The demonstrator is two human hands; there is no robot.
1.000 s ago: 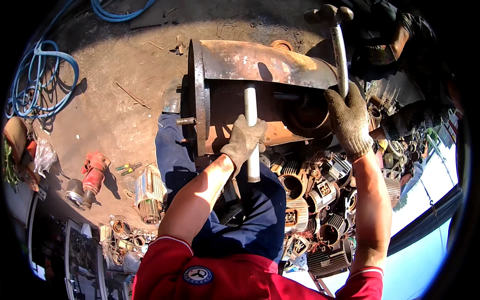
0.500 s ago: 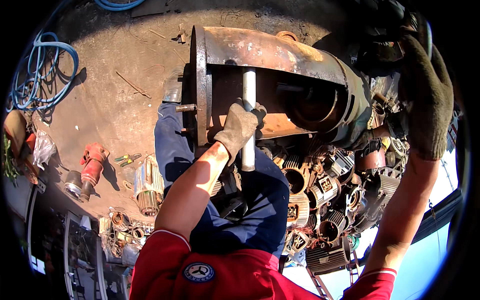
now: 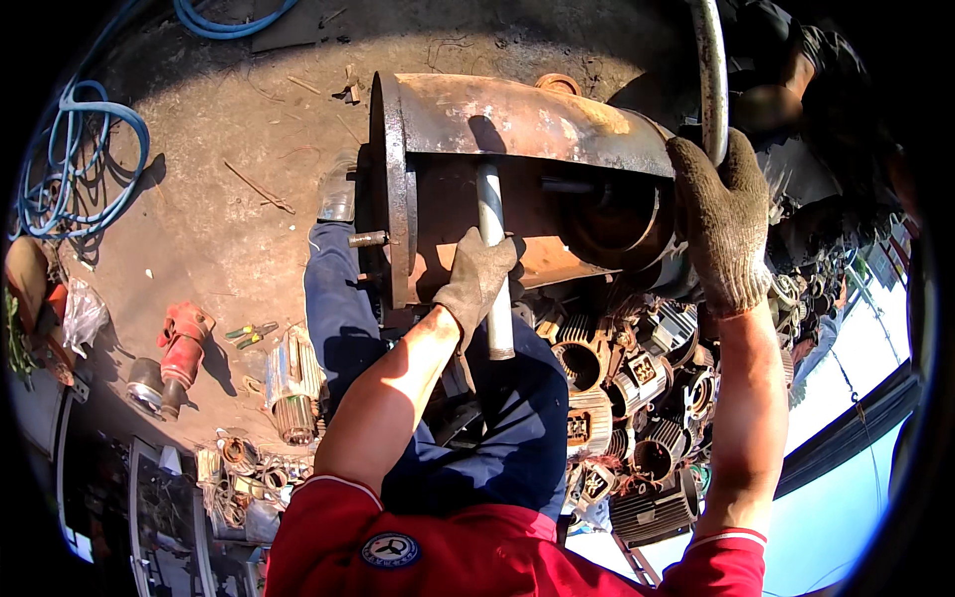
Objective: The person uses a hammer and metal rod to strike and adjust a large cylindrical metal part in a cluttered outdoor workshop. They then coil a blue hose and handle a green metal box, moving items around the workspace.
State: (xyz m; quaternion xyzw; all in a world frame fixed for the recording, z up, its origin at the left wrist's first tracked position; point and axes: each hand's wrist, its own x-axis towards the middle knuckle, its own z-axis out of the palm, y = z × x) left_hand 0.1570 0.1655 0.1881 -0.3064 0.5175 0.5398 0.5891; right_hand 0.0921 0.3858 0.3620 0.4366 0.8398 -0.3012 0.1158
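A rusty steel cylinder (image 3: 517, 109) with a flanged rim and an open cut side lies across my legs' far end. My left hand (image 3: 476, 271), in a grey knit glove, is closed round a pale metal pipe (image 3: 498, 334); the pipe's upper end is at the underside of the cylinder's cut edge. My right hand (image 3: 720, 213), also gloved, grips a long metal hammer handle (image 3: 710, 78) upright, right of the cylinder; the hammer's head is out of view.
Motor housings (image 3: 649, 380) and metal parts are heaped at the right and lower left (image 3: 239, 458). On the ground at left lie blue hose (image 3: 104, 114), a red fitting (image 3: 181, 350) and pliers (image 3: 254, 328). Another person's arm (image 3: 796, 75) is at upper right, in shadow.
My right hand with the hammer swung out to the right, then came back leftward to beside the cylinder. The cylinder shifted up, then down again. My left hand keeps hold of the pipe.
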